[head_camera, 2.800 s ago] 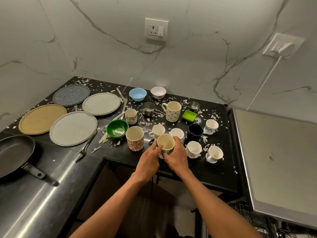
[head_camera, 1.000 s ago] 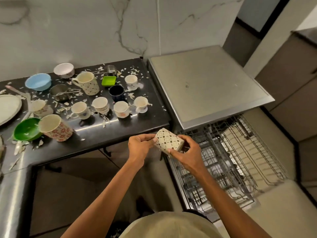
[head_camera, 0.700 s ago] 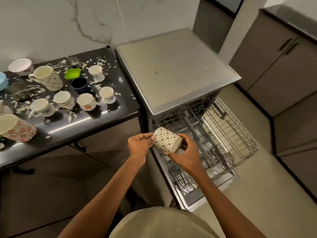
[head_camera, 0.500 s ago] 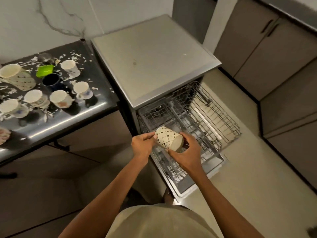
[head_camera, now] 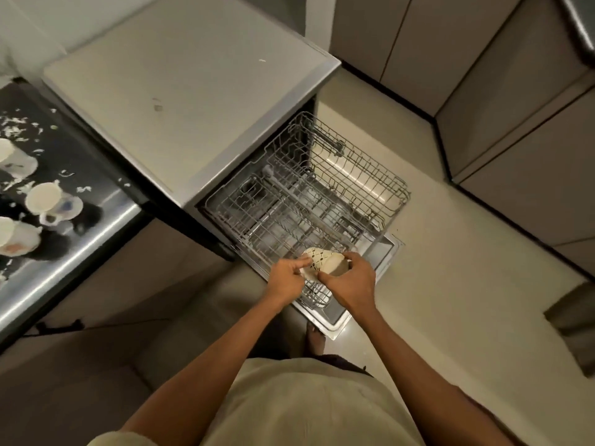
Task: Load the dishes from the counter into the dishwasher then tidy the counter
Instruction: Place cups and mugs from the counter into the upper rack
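Note:
A small cream cup with a dark diamond pattern (head_camera: 323,263) lies tilted on its side between both hands, just above the near corner of the pulled-out dishwasher rack (head_camera: 289,214). My left hand (head_camera: 286,280) pinches the cup's base end. My right hand (head_camera: 349,283) curls round its rim end. The wire rack holds nothing that I can see. The dishwasher (head_camera: 180,101) stands with its grey top shut and its door (head_camera: 376,262) folded down under the rack.
At the left edge, the black counter (head_camera: 80,220) carries several white cups (head_camera: 48,202) and scattered white scraps. Grey cabinet doors (head_camera: 515,123) line the right side. Beige floor (head_camera: 450,284) surrounds the open dishwasher door.
Both hands lifted the patterned cup off the counter, carried it right and lowered it to the near corner of the dishwasher rack. My view swung from the counter to the dishwasher.

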The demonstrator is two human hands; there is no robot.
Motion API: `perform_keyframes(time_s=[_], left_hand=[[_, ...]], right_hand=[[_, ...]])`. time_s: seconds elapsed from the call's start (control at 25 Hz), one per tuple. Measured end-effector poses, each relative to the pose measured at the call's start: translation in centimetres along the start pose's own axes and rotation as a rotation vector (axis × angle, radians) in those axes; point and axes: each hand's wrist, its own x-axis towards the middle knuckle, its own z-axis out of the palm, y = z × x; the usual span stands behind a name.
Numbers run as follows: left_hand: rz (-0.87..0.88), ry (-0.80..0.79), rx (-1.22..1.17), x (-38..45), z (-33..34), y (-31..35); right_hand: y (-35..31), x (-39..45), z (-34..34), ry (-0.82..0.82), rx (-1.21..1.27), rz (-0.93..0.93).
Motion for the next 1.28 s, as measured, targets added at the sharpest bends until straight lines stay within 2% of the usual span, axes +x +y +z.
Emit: perform_keyframes(time_s=[0.12, 0.36, 0.6, 1.28], left_hand=[[-0.008, -0.165, 0.061, 2.5, 0.0, -0.6], [-0.094, -0.380, 0.172, 7.7, -0.2, -3.0], [-0.156, -0.487, 0.236, 9.9, -0.7, -4.6], [-0.224, -0.474, 0.310, 14.9, 3.0, -6.2]], right_hand=[[0.2, 1.1, 1.2, 0.030, 0.025, 0.194], [0.6, 1.8, 5.1, 0.111, 0.036, 0.429], [1.5, 2.3, 9.5, 0.159, 0.055, 0.579], [5.2, 7.5, 14.4, 0.230, 0.060, 0.751]])
